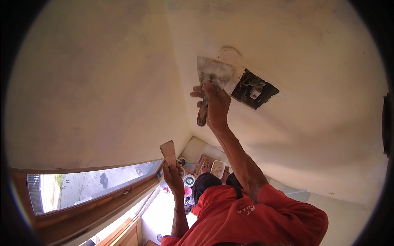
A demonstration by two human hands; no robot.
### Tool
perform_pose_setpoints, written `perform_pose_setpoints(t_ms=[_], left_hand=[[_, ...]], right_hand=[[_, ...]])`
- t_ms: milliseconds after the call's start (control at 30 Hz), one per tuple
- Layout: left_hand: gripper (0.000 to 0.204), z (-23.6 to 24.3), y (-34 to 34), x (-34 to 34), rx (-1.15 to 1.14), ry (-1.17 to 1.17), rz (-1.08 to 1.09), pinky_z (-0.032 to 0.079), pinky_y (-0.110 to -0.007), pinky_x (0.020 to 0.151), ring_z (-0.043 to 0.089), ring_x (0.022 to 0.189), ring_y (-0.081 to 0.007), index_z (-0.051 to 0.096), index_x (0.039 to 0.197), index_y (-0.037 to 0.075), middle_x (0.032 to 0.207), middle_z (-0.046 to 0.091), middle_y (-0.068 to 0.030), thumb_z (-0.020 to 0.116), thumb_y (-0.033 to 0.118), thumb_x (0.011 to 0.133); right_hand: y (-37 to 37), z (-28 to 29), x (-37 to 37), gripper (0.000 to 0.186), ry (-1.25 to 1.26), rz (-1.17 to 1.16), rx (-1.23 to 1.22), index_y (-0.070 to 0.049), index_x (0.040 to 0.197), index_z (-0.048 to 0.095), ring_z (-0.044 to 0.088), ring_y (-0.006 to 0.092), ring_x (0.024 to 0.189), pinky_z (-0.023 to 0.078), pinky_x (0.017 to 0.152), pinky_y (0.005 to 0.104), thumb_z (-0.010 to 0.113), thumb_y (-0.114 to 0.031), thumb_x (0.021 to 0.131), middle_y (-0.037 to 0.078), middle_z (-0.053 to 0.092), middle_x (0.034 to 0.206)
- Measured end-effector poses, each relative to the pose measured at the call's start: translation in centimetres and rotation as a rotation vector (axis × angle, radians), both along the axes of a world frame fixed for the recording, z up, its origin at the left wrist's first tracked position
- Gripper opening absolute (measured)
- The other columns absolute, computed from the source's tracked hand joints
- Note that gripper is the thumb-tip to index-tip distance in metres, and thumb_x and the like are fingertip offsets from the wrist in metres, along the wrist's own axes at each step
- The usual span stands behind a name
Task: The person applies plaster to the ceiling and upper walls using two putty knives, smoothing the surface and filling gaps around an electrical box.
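Observation:
My right hand (215,104) is raised to the pale wall (316,53), gripping a wide putty knife (213,69) smeared with filler, its dark handle pointing down. The blade is just left of a square hole (244,88) in the wall that has wires and a fitting inside, and below a rough round patch (230,52). My left hand (173,177) is lower, near the wall corner, closed on a narrower putty knife (168,151) with its pale, coated blade pointing up.
A wooden-framed window (78,205) runs along the lower left. Far below are my feet on a wooden board, a pale tub (217,168), several small containers (188,180), a cloth heap and a wooden door (127,233). A dark object (385,123) is at the right rim.

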State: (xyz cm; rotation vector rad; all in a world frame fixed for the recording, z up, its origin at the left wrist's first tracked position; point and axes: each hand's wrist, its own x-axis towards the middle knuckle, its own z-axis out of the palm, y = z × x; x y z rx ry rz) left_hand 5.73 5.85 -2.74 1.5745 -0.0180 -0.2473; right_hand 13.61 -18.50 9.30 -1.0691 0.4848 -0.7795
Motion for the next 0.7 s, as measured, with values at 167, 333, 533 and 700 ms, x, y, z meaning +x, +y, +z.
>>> perform_pose_setpoints(t_ms=[167, 333, 533, 700], left_hand=[[0.022, 0.0, 0.0, -0.4, 0.022, -0.001, 0.024, 0.038, -0.026, 0.056, 0.048, 0.064, -0.0089, 0.052, 0.097, 0.003, 0.078, 0.055, -0.0036, 0.044, 0.022, 0.104], [0.023, 0.4, 0.0, -0.8, 0.051, 0.017, 0.017, 0.035, -0.027, 0.054, 0.045, 0.061, -0.0093, 0.053, 0.094, 0.002, 0.072, 0.053, -0.0034, 0.044, 0.021, 0.104], [0.025, 0.4, -0.3, -0.5, 0.039, -0.024, -0.042, 0.037, -0.028, 0.055, 0.046, 0.062, -0.0102, 0.054, 0.095, 0.002, 0.073, 0.054, -0.0033, 0.044, 0.023, 0.104], [0.026, 0.4, 0.3, -0.7, 0.09, -0.002, -0.048, 0.037, -0.028, 0.056, 0.047, 0.062, -0.01, 0.054, 0.095, 0.001, 0.073, 0.055, -0.0032, 0.044, 0.024, 0.104]], right_hand=[[1.8, -2.9, -2.3, 0.03, 0.116, 0.085, -0.067, 0.002, 0.112, 0.056, 0.073, 0.0209, 0.078, 0.052, 0.056, 0.0286, 0.048, -0.026, 0.104, 0.013, 0.07, 0.09], [3.0, 3.5, -2.7, 0.026, -0.011, -0.096, -0.342, 0.004, 0.1, 0.058, 0.061, 0.0117, 0.055, 0.053, 0.051, 0.028, 0.045, -0.018, 0.104, 0.013, 0.07, 0.084], [1.1, 5.8, -1.7, 0.026, -0.088, -0.145, -0.302, 0.004, 0.1, 0.054, 0.059, 0.0133, 0.048, 0.048, 0.043, 0.0266, 0.042, -0.019, 0.104, 0.013, 0.068, 0.08], [1.5, 2.7, -1.8, 0.029, -0.014, -0.087, -0.15, 0.004, 0.098, 0.054, 0.057, 0.0146, 0.044, 0.045, 0.039, 0.0277, 0.041, -0.021, 0.104, 0.012, 0.066, 0.076]])
